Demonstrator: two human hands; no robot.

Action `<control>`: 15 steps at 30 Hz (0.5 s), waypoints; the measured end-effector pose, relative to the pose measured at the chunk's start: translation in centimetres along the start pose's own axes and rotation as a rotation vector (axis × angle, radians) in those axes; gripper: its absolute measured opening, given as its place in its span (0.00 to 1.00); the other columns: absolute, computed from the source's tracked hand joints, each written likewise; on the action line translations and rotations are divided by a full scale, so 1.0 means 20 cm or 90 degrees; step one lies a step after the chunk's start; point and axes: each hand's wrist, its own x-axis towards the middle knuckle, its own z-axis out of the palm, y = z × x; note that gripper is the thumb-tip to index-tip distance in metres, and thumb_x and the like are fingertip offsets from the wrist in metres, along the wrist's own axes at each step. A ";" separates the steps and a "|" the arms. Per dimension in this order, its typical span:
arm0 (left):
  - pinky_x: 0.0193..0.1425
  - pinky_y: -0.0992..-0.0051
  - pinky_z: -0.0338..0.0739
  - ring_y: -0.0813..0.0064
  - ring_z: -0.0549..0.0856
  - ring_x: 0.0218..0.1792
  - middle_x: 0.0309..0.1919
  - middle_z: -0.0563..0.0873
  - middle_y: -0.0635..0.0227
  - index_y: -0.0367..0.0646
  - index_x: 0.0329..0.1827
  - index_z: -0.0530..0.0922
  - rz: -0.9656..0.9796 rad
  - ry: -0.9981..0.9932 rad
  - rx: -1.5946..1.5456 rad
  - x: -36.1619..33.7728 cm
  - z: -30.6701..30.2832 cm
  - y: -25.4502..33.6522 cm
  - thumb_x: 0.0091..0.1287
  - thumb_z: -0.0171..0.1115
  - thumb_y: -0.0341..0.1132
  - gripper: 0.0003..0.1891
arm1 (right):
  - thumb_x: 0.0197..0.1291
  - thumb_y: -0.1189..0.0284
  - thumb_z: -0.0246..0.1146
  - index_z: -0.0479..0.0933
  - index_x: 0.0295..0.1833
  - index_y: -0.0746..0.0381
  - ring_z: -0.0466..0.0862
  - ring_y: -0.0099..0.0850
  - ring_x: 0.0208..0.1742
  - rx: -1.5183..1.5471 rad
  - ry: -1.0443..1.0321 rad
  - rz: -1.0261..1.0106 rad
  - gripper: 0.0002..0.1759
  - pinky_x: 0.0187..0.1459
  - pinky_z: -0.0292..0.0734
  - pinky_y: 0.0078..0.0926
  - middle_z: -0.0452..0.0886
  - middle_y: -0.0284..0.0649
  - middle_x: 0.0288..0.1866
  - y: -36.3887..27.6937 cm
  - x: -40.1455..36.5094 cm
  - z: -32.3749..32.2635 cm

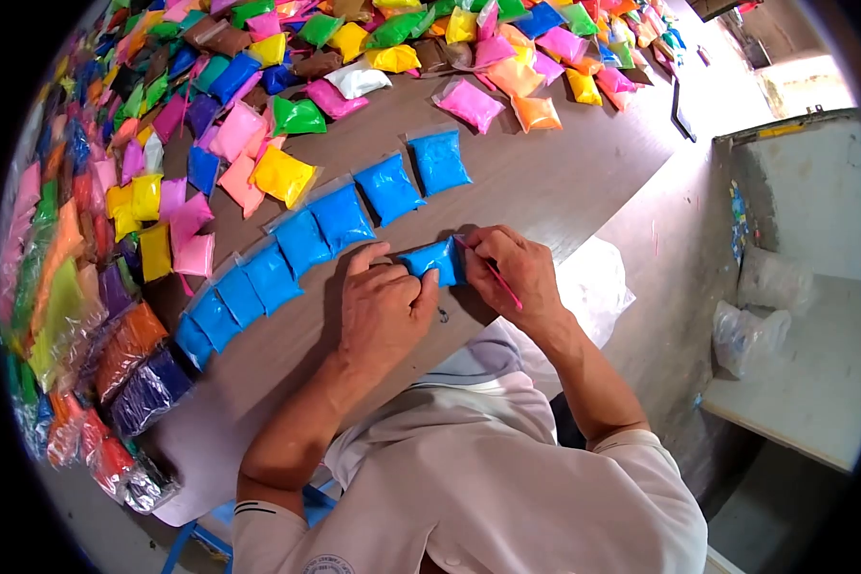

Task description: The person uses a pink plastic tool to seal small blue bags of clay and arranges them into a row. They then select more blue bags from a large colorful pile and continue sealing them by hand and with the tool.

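A small blue packet (429,259) lies on the brown table between my hands. My left hand (386,304) rests on the table with its thumb on the packet's lower edge and its fingers apart. My right hand (514,273) is closed round a thin pink stick (503,285), whose upper end is at the packet's right end. Beyond my hands, a curved row of several blue packets (342,218) runs from lower left to upper right.
Piles of colourful packets (373,38) cover the back and left of the table (564,172). Larger wrapped bundles (150,390) stand at the left edge. A dark flat object (682,110) lies at the back right. Clear plastic bags (751,337) sit on a white shelf (813,383) at right.
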 end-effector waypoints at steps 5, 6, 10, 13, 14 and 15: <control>0.61 0.58 0.76 0.60 0.82 0.26 0.16 0.78 0.62 0.40 0.14 0.76 -0.014 0.022 0.035 0.00 0.04 0.01 0.63 0.68 0.30 0.17 | 0.54 0.80 0.68 0.72 0.33 0.62 0.83 0.48 0.30 -0.008 0.011 0.130 0.09 0.30 0.77 0.39 0.81 0.46 0.31 -0.03 0.01 0.03; 0.61 0.57 0.76 0.60 0.82 0.26 0.16 0.78 0.62 0.40 0.14 0.76 -0.021 0.018 0.041 0.01 0.04 0.02 0.63 0.68 0.30 0.17 | 0.55 0.80 0.68 0.73 0.34 0.62 0.82 0.49 0.30 -0.025 0.036 0.127 0.09 0.30 0.77 0.39 0.81 0.46 0.31 -0.02 0.02 0.04; 0.63 0.56 0.75 0.60 0.82 0.26 0.16 0.79 0.62 0.40 0.14 0.77 -0.030 0.002 0.047 0.01 0.04 0.03 0.63 0.67 0.30 0.17 | 0.56 0.78 0.69 0.75 0.33 0.62 0.83 0.49 0.29 -0.155 0.194 0.106 0.08 0.31 0.78 0.38 0.81 0.47 0.30 0.11 0.04 0.01; 0.64 0.56 0.74 0.61 0.82 0.26 0.17 0.79 0.63 0.40 0.15 0.77 -0.026 -0.007 0.041 0.01 0.04 0.03 0.63 0.67 0.30 0.17 | 0.64 0.78 0.69 0.78 0.36 0.67 0.81 0.26 0.30 0.082 0.290 0.259 0.06 0.33 0.77 0.24 0.86 0.42 0.39 0.14 0.00 -0.11; 0.64 0.56 0.74 0.61 0.83 0.27 0.17 0.80 0.63 0.39 0.15 0.77 -0.030 -0.015 0.038 0.00 0.04 0.03 0.63 0.66 0.30 0.17 | 0.66 0.79 0.68 0.79 0.37 0.68 0.80 0.21 0.31 0.187 0.287 0.286 0.06 0.34 0.75 0.21 0.86 0.40 0.40 0.07 0.00 -0.16; 0.64 0.56 0.74 0.61 0.83 0.27 0.17 0.80 0.63 0.39 0.15 0.77 -0.024 -0.011 0.035 -0.02 0.04 0.02 0.63 0.67 0.30 0.17 | 0.68 0.79 0.66 0.79 0.37 0.69 0.79 0.19 0.36 0.269 0.248 0.340 0.06 0.37 0.75 0.17 0.85 0.37 0.41 0.00 -0.02 -0.19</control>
